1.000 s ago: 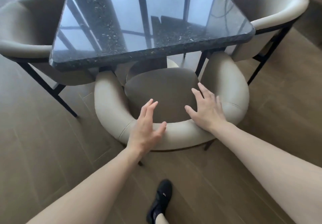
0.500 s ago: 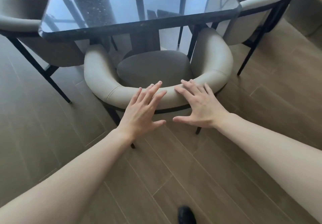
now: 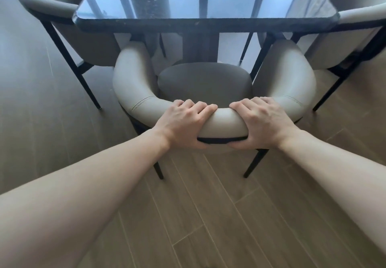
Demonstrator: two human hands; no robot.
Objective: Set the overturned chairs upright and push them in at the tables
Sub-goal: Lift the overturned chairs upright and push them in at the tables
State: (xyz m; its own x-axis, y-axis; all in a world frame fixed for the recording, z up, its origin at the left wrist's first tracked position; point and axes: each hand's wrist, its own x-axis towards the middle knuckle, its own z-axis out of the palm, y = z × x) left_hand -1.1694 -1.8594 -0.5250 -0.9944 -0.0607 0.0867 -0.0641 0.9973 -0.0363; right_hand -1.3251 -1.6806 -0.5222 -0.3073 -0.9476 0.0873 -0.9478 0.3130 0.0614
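Gripping the chair point(image 3: 215, 92) by its padded back rail with both hands: left hand point(image 3: 183, 123) and right hand point(image 3: 265, 123) sit close together at rail center, fingers point(image 3: 200, 106) curled over the top, thumbs hooked under the dark lower edge. A centered two-hand hold probably keeps the push straight. Chair is upright on the wood floor point(image 3: 208, 215), all visible legs down, seat partly under the table point(image 3: 206, 24), arm ends near the table edge. It could likely go in slightly further. Neighbor chair left point(image 3: 52, 6) and neighbor chair right point(image 3: 359, 27) are upright and tucked at the table corners.
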